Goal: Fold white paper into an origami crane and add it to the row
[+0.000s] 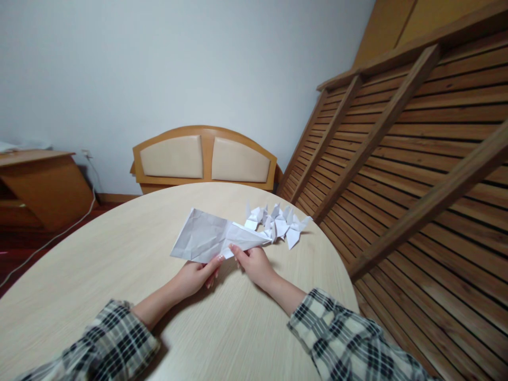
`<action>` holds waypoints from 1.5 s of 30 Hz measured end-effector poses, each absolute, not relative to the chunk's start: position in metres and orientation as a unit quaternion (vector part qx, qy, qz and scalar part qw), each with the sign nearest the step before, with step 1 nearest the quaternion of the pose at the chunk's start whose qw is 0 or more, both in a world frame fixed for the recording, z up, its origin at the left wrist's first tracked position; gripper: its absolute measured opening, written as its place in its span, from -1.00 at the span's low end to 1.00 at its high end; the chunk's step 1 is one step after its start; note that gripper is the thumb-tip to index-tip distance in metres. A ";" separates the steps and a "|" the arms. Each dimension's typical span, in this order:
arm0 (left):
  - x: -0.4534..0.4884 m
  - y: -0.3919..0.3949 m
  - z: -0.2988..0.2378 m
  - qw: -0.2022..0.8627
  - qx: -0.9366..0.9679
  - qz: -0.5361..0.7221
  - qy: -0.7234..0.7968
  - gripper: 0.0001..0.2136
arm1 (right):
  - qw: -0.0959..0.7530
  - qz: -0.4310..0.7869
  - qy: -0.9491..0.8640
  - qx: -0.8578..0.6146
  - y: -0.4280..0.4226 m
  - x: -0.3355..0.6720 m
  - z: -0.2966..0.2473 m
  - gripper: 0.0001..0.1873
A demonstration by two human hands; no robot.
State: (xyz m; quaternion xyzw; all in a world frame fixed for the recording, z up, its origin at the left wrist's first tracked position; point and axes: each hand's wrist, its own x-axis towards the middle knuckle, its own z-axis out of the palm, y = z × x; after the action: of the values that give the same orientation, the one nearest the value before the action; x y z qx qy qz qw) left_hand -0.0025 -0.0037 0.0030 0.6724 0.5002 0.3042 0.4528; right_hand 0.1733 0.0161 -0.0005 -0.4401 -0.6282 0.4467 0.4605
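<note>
A creased sheet of white paper [204, 235], folded to a narrow point at its right end, is held up just over the round table. My left hand [196, 276] pinches its lower edge near the middle, thumb on top and fingers underneath. Close beside it, my right hand [254, 262] grips the same edge by the folded, tapering part, its thumb pressed on the paper. Several white folded paper figures [280, 222] with pointed tips stand clustered just beyond the paper's pointed end. Some of their lower parts are hidden by the paper.
The pale wooden round table [119, 248] spreads under both arms. A padded headboard [206, 153] stands behind it against the wall. Slatted wooden panels [397, 159] lean close along the right side. A desk [43, 185] and a white cable [59, 233] are at the left.
</note>
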 end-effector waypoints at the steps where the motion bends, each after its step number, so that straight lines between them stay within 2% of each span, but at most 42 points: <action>1: -0.002 -0.004 0.003 0.453 0.669 0.306 0.503 -0.49 | 0.458 0.446 -0.625 -0.448 0.017 0.174 -0.001 -0.49; 8: 0.001 -0.006 0.011 0.469 0.648 0.308 0.515 -0.48 | 0.459 0.473 -0.583 -0.476 0.024 0.183 0.004 -0.29; 27: 0.001 -0.008 0.012 0.471 0.641 0.320 0.514 -0.50 | 0.537 0.430 -0.551 -0.473 0.032 0.196 0.010 -0.32; 33: -0.006 0.001 0.010 0.461 0.598 0.447 0.479 -0.57 | 0.570 0.424 -0.514 -0.480 0.038 0.201 0.004 -0.34; 36: -0.012 0.005 0.009 0.379 0.589 0.511 0.498 -0.60 | 0.590 0.416 -0.492 -0.487 0.041 0.203 0.002 -0.36; 41: -0.014 0.004 0.008 0.140 0.692 0.511 0.491 -0.81 | 0.557 0.409 -0.538 -0.483 0.038 0.199 0.002 -0.34; 45: -0.007 -0.001 0.008 -0.018 0.788 0.441 0.431 -0.57 | 0.517 0.415 -0.578 -0.476 0.031 0.194 0.003 -0.39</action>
State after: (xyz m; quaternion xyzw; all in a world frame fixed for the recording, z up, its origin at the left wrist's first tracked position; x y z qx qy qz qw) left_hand -0.0071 -0.0011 0.0077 0.7875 0.4305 0.4406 -0.0184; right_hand 0.1938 0.0311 0.0032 -0.4757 -0.5781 0.4151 0.5170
